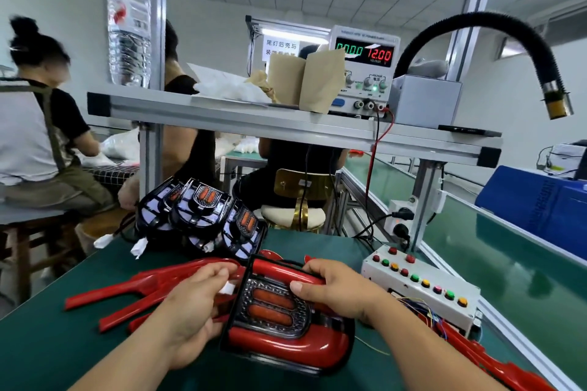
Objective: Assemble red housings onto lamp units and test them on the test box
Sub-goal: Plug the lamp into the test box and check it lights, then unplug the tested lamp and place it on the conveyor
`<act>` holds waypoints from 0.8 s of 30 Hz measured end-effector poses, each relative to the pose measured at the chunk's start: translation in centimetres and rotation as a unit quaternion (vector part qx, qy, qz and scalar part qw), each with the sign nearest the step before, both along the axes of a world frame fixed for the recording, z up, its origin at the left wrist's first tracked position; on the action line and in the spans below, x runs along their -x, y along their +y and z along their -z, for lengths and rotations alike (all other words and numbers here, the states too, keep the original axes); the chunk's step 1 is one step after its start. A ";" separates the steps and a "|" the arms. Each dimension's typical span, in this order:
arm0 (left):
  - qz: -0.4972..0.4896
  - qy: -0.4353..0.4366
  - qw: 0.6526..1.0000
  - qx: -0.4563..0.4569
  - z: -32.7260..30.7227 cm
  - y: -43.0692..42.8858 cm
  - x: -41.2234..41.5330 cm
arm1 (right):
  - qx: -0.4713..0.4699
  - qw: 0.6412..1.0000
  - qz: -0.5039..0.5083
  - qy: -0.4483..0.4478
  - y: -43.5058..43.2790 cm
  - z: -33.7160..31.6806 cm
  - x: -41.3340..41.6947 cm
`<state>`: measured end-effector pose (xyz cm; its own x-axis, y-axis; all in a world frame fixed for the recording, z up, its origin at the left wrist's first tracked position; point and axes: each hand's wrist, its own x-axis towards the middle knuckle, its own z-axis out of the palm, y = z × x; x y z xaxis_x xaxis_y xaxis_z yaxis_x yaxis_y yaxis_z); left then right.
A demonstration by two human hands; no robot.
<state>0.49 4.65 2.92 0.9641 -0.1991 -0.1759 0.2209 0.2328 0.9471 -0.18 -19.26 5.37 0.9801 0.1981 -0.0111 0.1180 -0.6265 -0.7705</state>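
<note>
A lamp unit in a red housing (286, 340) lies on the green bench in front of me. My right hand (333, 289) grips its far right edge, thumb on the lens. My left hand (190, 305) pinches the lamp's small white connector (228, 289) at the lamp's left side. Several loose red housings (127, 292) lie fanned out to the left, partly under my left hand. A stack of bare black lamp units (200, 216) with white plugs sits behind them. The white test box (422, 289) with coloured buttons stands to the right.
An aluminium shelf (286, 124) overhead carries a power supply (365, 70) reading 12.00, a water bottle (128, 25) and brown paper. A black flexible hose (508, 41) hangs right. More red housings (495, 365) lie near right. A conveyor (508, 247) runs right. Other persons sit beyond.
</note>
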 end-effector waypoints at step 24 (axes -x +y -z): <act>-0.083 -0.055 0.924 0.368 -10.4 -7.0 -0.2 | -0.421 0.886 0.158 -0.114 -1.5 -15.9 3.8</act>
